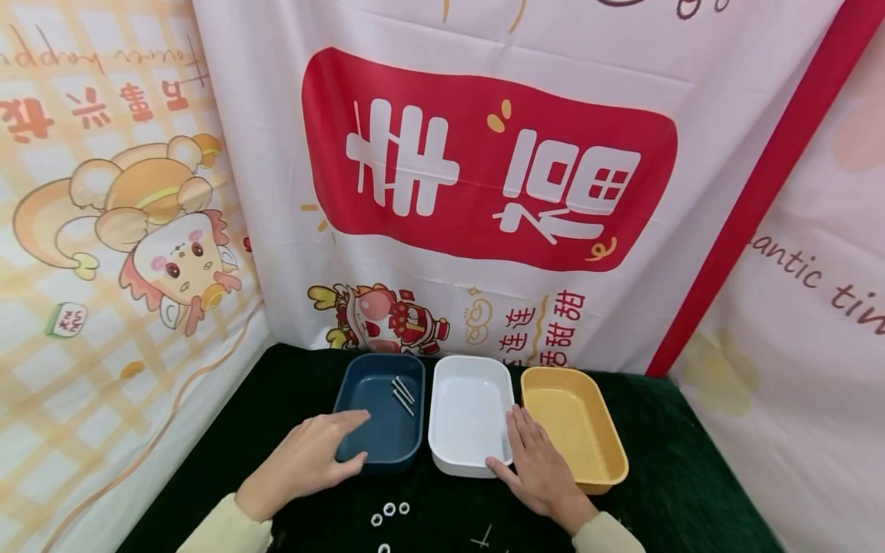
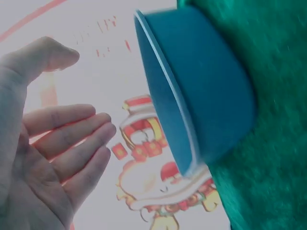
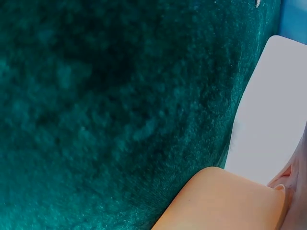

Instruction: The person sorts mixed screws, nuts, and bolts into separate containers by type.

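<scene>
Along the far edge of the dark green velvet-covered counter [image 1: 691, 476] hangs a white cloth [image 1: 442, 276] printed with a large red panel [image 1: 477, 173] of white characters; its straight red stripe [image 1: 760, 192] slants down to the far right corner. A yellow-and-white checked cloth [image 1: 124, 338] lines the left edge, a pale cloth [image 1: 795, 369] with brown lettering the right.
</scene>
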Tool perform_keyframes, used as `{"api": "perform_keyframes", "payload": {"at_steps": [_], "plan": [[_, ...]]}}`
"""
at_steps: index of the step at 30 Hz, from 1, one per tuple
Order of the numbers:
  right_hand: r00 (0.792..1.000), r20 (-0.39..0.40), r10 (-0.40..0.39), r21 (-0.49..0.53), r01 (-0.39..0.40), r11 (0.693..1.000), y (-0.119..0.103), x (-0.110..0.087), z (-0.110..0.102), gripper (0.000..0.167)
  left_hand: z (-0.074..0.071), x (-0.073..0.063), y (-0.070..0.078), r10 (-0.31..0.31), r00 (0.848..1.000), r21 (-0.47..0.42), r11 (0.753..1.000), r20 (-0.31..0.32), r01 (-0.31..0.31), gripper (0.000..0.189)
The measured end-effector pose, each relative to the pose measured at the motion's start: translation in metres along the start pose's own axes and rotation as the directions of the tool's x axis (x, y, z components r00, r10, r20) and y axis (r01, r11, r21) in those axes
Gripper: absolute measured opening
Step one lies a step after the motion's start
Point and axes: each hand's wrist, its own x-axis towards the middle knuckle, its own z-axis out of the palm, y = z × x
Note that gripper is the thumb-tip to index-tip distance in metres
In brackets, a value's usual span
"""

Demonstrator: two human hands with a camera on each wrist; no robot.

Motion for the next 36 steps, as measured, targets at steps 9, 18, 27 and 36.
{"api": "perform_keyframes", "payload": {"at_steps": [9,18,27,36], "plan": [[1.0,0.001,0.002,-0.003,-0.002,1.0,-0.002,0.0,-0.001,0.1,0.004,-0.016,0.024,0.113,0.99,-0.108,0.989,0.08,-0.105,0.041],[1.0,-0.001,0.001,-0.008,-0.001,1.0,-0.002,0.0,-0.001,0.1,0.036,-0.025,0.018,0.093,0.964,-0.195,0.98,0.248,-0.045,0.036],[1.0,-0.004,0.006,-0.004,-0.006,1.0,-0.001,0.001,-0.001,0.099,0.063,-0.02,0.009,0.079,0.935,-0.178,0.984,0.345,-0.018,0.028],[1.0,0.01,0.015,-0.008,-0.015,1.0,0.0,0.0,-0.002,0.103,0.08,-0.015,0.003,0.09,0.927,-0.192,0.981,0.365,-0.019,0.022]]}}
